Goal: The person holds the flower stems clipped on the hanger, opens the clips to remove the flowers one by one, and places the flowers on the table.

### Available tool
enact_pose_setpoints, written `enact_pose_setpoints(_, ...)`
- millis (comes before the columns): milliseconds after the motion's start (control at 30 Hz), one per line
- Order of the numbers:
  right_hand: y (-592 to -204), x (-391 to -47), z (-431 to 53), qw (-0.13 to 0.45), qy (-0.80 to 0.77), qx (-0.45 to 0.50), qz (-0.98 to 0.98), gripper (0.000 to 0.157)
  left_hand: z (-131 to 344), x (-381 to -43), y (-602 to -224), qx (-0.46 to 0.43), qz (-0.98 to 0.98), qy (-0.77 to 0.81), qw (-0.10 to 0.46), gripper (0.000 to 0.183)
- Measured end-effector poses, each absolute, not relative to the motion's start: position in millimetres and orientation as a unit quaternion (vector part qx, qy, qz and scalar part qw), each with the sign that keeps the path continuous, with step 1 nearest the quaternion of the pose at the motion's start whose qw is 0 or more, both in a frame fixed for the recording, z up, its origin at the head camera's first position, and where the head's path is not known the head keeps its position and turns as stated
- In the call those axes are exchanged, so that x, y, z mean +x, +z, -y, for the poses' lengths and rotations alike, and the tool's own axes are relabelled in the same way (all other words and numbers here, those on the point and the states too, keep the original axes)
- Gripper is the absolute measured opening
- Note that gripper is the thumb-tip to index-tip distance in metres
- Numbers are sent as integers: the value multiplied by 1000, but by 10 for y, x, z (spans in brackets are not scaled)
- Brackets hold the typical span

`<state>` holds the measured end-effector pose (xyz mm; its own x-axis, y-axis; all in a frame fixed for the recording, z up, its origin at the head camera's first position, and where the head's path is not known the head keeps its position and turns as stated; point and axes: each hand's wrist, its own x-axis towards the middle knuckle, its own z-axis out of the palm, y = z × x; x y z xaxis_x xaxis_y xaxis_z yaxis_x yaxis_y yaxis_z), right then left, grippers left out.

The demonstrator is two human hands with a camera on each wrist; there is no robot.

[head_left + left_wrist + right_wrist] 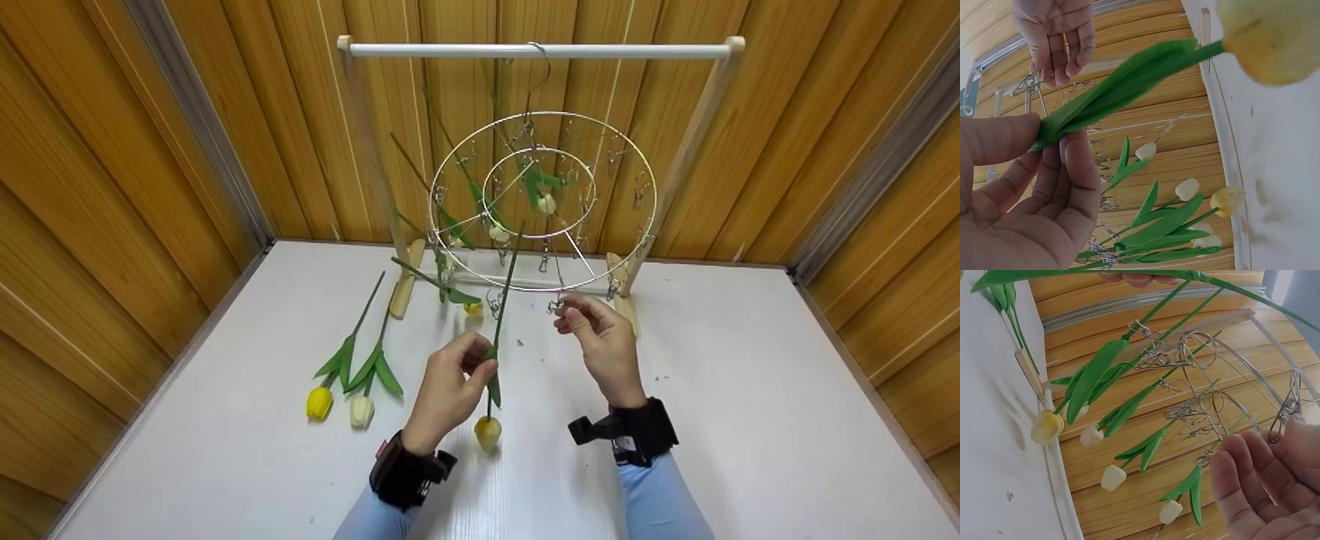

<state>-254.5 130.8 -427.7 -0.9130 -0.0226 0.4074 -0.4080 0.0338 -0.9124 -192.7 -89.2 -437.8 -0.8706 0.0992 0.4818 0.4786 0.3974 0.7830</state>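
Note:
My left hand (454,382) pinches a pale yellow artificial tulip (487,433) at its green leaves and stem. The bloom points down and the stem rises toward the hanger. To its right, my right hand (606,352) pinches a wire clip (1292,402) between thumb and finger at the front of a round clip hanger (541,289). Several tulips hang head down from the hanger's left and back, among them a white tulip (1170,512) and a yellow tulip (1047,427). Near my left hand, a yellow tulip (319,403) and a white tulip (361,412) lie on the table.
The hanger hooks over the white rod (637,51) of a wooden-legged stand (690,150). Other wire clips (495,301) dangle around both rings. Beneath is a white table (750,420) with small specks on it, enclosed by wood-plank walls (112,187).

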Motion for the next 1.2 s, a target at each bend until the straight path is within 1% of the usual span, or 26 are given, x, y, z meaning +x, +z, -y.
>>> enact_pose_setpoints(567,-4270,-2555,-1347,145,696,159,685,23,914,-1958,-4407,-166,809,-528,197,14)
enact_pose_setpoints(767,-4261,-2555,-1354,139,698,156,685,24,937,-1965,-4404,-163,809,-526,207,12)
enact_pose_setpoints(1200,-4273,-2547,-1392,88,754,172,628,29,1032,-1932,-4349,-151,803,-530,228,14)
